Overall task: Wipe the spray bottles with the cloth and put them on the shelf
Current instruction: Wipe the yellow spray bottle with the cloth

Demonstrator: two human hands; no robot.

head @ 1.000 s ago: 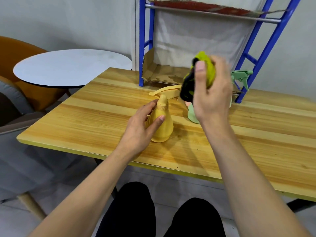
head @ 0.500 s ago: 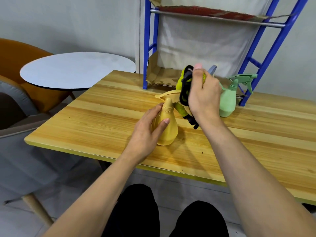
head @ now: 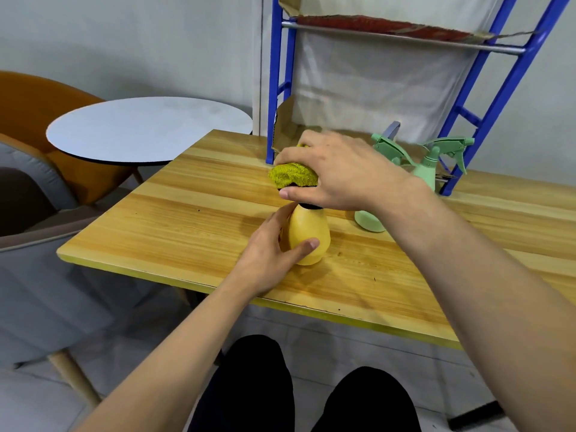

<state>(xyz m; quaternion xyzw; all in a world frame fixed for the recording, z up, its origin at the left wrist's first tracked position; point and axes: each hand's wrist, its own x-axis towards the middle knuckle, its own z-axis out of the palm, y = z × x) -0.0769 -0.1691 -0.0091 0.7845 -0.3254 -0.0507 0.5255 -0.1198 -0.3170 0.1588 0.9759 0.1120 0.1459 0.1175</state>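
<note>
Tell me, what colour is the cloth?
Yellow-green, with a dark underside; the cloth shows in the head view.

Spray bottle (head: 308, 235), centre: plain mustard yellow. Cloth (head: 293, 176), at 12 o'clock of it: fuzzy lime green with a black underside. Two spray bottles at 2 o'clock: pale mint green, the nearer one (head: 369, 221) and the farther one (head: 428, 169) alike. Table (head: 187, 219): honey-yellow wood with lengthwise grain stripes and a yellow edge. Shelf frame (head: 274, 88), at 12 o'clock: bright blue with a grey metal rail. Round table (head: 146, 129), at 10 o'clock: white top, black rim. Chair (head: 37, 98), at 9 o'clock: orange.
</note>
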